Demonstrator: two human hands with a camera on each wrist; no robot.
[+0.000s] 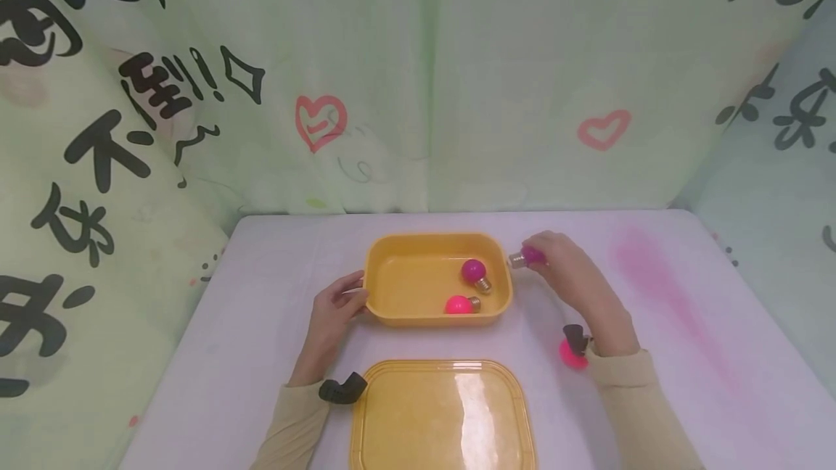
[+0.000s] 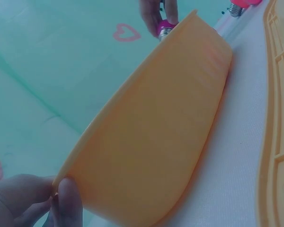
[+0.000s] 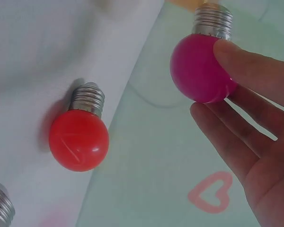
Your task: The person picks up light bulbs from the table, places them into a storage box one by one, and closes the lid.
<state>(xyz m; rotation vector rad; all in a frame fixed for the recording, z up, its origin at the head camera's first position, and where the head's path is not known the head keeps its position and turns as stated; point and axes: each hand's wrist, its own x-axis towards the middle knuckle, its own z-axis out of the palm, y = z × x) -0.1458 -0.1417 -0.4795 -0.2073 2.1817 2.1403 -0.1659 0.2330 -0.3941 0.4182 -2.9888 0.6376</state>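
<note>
A yellow plastic box [image 1: 398,281] stands on the table. My left hand [image 1: 333,318] grips its left rim, thumb and fingers on either side of the edge in the left wrist view. My right hand [image 1: 567,270] pinches a purple light bulb [image 3: 199,71] by its globe, just outside the box's right rim, with the metal screw base towards the box. Inside lie another purple bulb [image 1: 473,270] and a pink bulb [image 1: 459,304], both towards the right end.
A yellow lid [image 1: 411,419] lies flat in front of the box. Beneath my right wrist, a pinkish-red bulb [image 1: 572,357] rests on the table [image 1: 261,260]; the right wrist view shows part of another bulb [image 3: 1,205] at its lower left. Printed cloth hangs behind and at both sides.
</note>
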